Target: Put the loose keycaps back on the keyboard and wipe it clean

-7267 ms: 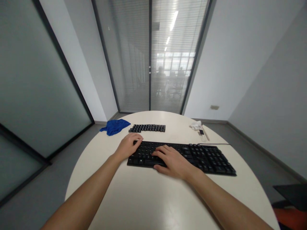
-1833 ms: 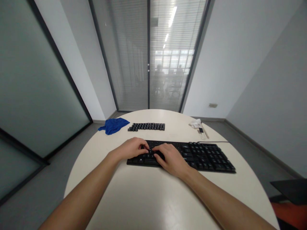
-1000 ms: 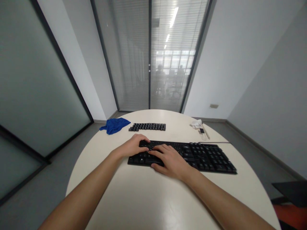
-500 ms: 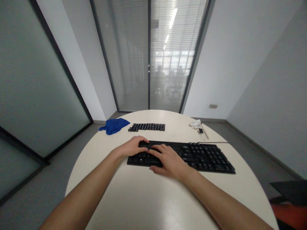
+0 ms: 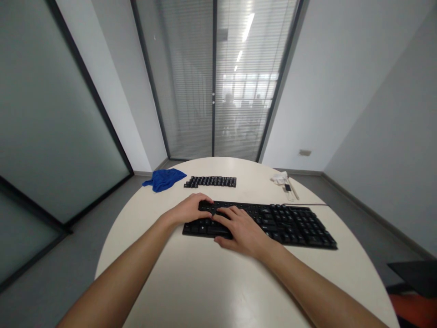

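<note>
A black keyboard (image 5: 293,225) lies across the round table. Over its left part, my left hand (image 5: 189,209) rests with index finger at the far edge and thumb on the key area, the two apart. My right hand (image 5: 241,230) lies over the left-middle keys, fingers stretched toward my left thumb and its own thumb spread near the front edge. Both hands look open, though the fingertips of the right partly cover the spot they touch; anything small beneath them is hidden. Beyond the keyboard, several loose black keycaps (image 5: 215,181) stand in rows.
A blue cloth (image 5: 165,179) lies at the back left of the white table (image 5: 205,282). White crumpled material (image 5: 280,178), a small dark item (image 5: 287,187) and a thin stick (image 5: 293,189) sit at the back right. The keyboard's cable (image 5: 307,204) runs off right.
The view has shifted slightly, so everything sits a little further right. Both hands keep nearly the same place on the keyboard.
</note>
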The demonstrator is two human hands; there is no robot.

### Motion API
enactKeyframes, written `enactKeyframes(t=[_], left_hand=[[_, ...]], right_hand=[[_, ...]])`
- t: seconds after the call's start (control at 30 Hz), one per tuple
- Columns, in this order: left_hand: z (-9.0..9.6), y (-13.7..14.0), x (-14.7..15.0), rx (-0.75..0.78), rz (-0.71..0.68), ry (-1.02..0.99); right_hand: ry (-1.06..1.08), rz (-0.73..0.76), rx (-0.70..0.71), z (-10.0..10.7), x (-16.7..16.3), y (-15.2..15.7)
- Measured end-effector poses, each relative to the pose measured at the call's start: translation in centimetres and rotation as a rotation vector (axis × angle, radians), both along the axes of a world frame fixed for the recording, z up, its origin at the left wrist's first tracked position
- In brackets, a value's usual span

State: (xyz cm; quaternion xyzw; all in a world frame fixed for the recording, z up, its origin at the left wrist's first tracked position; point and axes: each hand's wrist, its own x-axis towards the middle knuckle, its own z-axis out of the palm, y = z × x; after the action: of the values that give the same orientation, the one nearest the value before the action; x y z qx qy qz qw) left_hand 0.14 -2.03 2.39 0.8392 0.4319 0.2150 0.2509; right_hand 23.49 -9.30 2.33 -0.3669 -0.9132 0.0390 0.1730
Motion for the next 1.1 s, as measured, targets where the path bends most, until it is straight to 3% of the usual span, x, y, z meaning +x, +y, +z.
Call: enactKeyframes(t=[0.07, 0.17, 0.3, 0.63, 1.1], left_hand=[[-0.2, 0.4, -0.1, 0.065, 0.046, -0.058], [-0.9, 1.3, -0.8, 0.277, 0.19, -0.117], [-2.3, 2.9, -2.4, 0.474, 0.295, -0.068], [-6.0, 6.0, -4.0, 0.472, 0.281, 0.039], [-6.3, 6.3, -4.2, 0.54, 0.218, 0.001]], right_hand=[[-0.006, 0.006, 0.01, -0.1, 0.1, 0.0], [-0.021, 0.011, 0.021, -0.1, 0.2, 0.0], [-0.025, 0.017, 0.025, -0.1, 0.3, -0.1], [-0.031, 0.029, 0.028, -0.2, 0.4, 0.1], [-0.023, 0.024, 0.03, 0.0, 0.4, -0.1]])
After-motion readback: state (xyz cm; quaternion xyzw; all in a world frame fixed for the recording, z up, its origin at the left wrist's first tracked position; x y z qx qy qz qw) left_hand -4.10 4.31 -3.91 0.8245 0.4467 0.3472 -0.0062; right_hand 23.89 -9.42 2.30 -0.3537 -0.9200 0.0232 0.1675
